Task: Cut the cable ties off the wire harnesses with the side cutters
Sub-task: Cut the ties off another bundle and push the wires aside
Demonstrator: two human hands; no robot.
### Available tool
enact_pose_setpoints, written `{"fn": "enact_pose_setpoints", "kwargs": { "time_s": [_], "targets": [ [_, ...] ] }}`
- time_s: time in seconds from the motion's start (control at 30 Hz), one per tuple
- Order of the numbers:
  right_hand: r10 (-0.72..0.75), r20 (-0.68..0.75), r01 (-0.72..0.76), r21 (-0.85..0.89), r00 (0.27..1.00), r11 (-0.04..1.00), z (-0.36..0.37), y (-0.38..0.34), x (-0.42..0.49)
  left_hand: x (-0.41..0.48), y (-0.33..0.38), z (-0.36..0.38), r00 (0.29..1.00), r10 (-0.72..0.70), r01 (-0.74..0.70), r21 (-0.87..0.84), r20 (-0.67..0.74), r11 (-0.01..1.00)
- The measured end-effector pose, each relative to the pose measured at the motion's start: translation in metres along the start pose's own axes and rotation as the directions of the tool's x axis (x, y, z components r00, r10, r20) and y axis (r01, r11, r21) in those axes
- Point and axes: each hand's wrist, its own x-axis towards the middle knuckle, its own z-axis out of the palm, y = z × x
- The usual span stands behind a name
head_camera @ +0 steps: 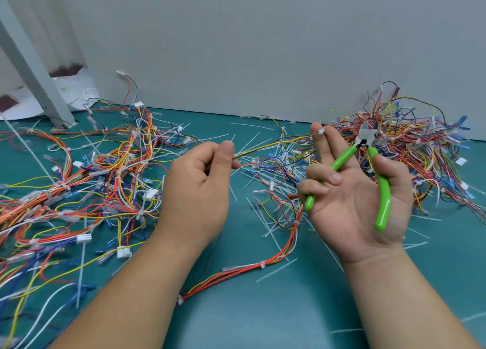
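My left hand (200, 185) pinches a thin yellow-and-black wire strand (273, 144) between thumb and forefinger. The strand runs taut to the right, to my right hand (352, 190). That hand is palm up and holds the green-handled side cutters (378, 175), jaws pointing away and slightly apart. Its first two fingers also pinch a small white cable tie (320, 131) on the strand. A red harness (263, 265) with white ties lies on the mat between my forearms.
A large spread of harnesses (105, 180) covers the teal mat (276, 309) at the left. A tangled pile of harnesses (410, 143) sits at the right against the grey wall. Cut white tie pieces (265, 180) litter the middle. A grey post (34, 69) leans at the far left.
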Motion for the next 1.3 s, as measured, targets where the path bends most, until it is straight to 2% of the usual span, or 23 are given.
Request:
{"fn": "enact_pose_setpoints", "kwargs": {
  "time_s": [0.07,0.17,0.23,0.3,0.37,0.43,0.5,0.53,0.6,0.7,0.73,0.8,0.9,0.97,1.17,1.3],
  "targets": [
    [0.015,0.018,-0.016,0.016,1.0,1.0,-0.001,0.0,0.001,-0.001,0.003,0.001,0.989,-0.09,0.111,-0.189,0.117,0.976],
    [0.025,0.016,-0.026,0.05,1.0,0.998,-0.003,-0.001,0.001,-0.004,0.01,0.003,0.929,-0.131,0.289,-0.456,0.345,0.842],
    [0.029,0.006,-0.03,0.061,1.0,0.998,-0.005,-0.002,0.001,-0.004,0.012,0.0,0.883,-0.104,0.365,-0.533,0.457,0.764],
    [0.034,-0.006,-0.033,0.079,0.999,0.996,-0.005,-0.003,0.0,-0.002,0.012,-0.003,0.834,-0.083,0.424,-0.536,0.546,0.73],
    [0.042,-0.003,-0.041,0.112,0.999,0.993,-0.005,-0.004,-0.001,0.0,0.012,-0.002,0.846,-0.163,0.428,-0.465,0.507,0.775],
    [0.051,0.015,-0.052,0.143,0.999,0.988,-0.003,-0.005,-0.001,0.002,0.013,0.003,0.897,-0.288,0.416,-0.418,0.336,0.808],
    [0.059,0.03,-0.063,0.164,0.998,0.984,0.001,-0.007,-0.002,0.002,0.012,0.008,0.895,-0.389,0.445,-0.417,0.216,0.792],
    [0.066,0.038,-0.072,0.176,0.997,0.982,0.003,-0.007,-0.002,0.002,0.012,0.009,0.875,-0.434,0.484,-0.401,0.213,0.778],
    [0.091,0.061,-0.102,0.201,0.994,0.974,0.008,-0.008,-0.004,0.0,0.015,0.014,0.795,-0.516,0.606,-0.366,0.32,0.706],
    [0.144,0.122,-0.165,0.192,0.982,0.967,0.014,-0.009,-0.006,0.002,0.021,0.019,0.575,-0.616,0.817,-0.342,0.539,0.464],
    [0.166,0.148,-0.192,0.182,0.975,0.964,0.016,-0.01,-0.007,0.004,0.025,0.02,0.526,-0.623,0.85,-0.339,0.58,0.403],
    [0.223,0.202,-0.258,0.171,0.954,0.951,0.018,-0.01,-0.007,0.011,0.029,0.022,0.486,-0.637,0.874,-0.33,0.598,0.357],
    [0.305,0.257,-0.354,0.173,0.917,0.919,0.02,-0.009,-0.009,0.018,0.037,0.032,0.452,-0.643,0.892,-0.297,0.619,0.342],
    [0.339,0.297,-0.396,0.157,0.893,0.905,0.023,-0.009,-0.01,0.02,0.044,0.043,0.448,-0.636,0.893,-0.278,0.629,0.354],
    [0.364,0.387,-0.415,0.054,0.847,0.908,0.028,-0.001,-0.013,0.036,0.049,0.063,0.497,-0.627,0.867,-0.307,0.6,0.393],
    [0.375,0.351,-0.406,0.013,0.858,0.914,0.027,0.003,-0.013,0.059,0.06,0.054,0.639,-0.606,0.769,-0.357,0.475,0.531]
  ]
}}
